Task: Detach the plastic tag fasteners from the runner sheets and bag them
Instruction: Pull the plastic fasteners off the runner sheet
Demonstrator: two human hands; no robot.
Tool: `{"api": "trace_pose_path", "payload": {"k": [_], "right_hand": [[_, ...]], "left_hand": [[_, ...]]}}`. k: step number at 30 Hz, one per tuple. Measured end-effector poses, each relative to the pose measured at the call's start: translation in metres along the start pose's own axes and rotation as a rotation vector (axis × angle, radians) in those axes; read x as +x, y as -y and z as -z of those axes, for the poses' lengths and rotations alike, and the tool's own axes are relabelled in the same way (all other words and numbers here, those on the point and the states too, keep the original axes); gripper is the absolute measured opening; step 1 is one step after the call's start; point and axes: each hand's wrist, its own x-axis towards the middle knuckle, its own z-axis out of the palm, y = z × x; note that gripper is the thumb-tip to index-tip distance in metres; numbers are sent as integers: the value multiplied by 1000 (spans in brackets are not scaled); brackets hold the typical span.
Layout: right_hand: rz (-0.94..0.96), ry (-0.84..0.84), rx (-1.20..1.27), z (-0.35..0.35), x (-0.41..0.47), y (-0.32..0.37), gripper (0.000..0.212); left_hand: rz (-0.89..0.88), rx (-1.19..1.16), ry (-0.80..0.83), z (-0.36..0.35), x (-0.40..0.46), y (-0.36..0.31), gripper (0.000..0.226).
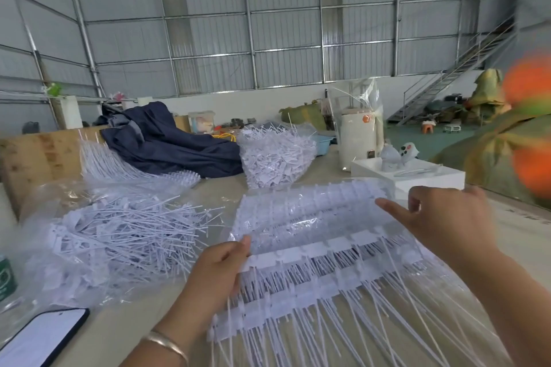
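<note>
A stack of white runner sheets (313, 271) with rows of tag fasteners lies in front of me, their long tails fanning toward the lower right. My left hand (217, 271) grips the sheets' left edge, thumb on top. My right hand (438, 217) holds the right side near the far edge, fingers curled over it and index finger stretched out. A clear bag of loose fasteners (119, 241) lies open at the left. A second, fuller bag (277, 155) stands behind the sheets.
More runner sheets (119, 167) lie at the back left by a dark blue cloth (167, 143). A phone (41, 337) and a green-labelled bottle (6, 277) sit at the lower left. A white box (408, 176) and a white appliance (360, 140) stand at the back right.
</note>
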Motion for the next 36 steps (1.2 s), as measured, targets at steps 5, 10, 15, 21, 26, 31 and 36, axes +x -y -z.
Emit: {"api": "trace_pose_path", "payload": {"k": [5,10,15,21,26,31,36], "right_hand": [[9,40,146,-13,-7,12,57],[305,34,733,-1,-27,70,29],[468,597,929,-4,-46,120,25],[393,524,971,-17,-66,118,23],[415,491,936,-20,-59,110,20],[282,546,1114,-19,-45,97,29],[198,458,843,-16,-37,91,61]], "left_hand": [[47,-120,215,6,-5,-13,37],[3,22,164,-9,-9,-13,35],[1,-3,120,-22,-14,-15,37],[-8,29,203,-18,-18,-18,35],[-1,5,230,-18,-18,-19,28],[18,-51,313,-15,-14,-30,24],[235,-313,432,-21,-3,-38,11]]}}
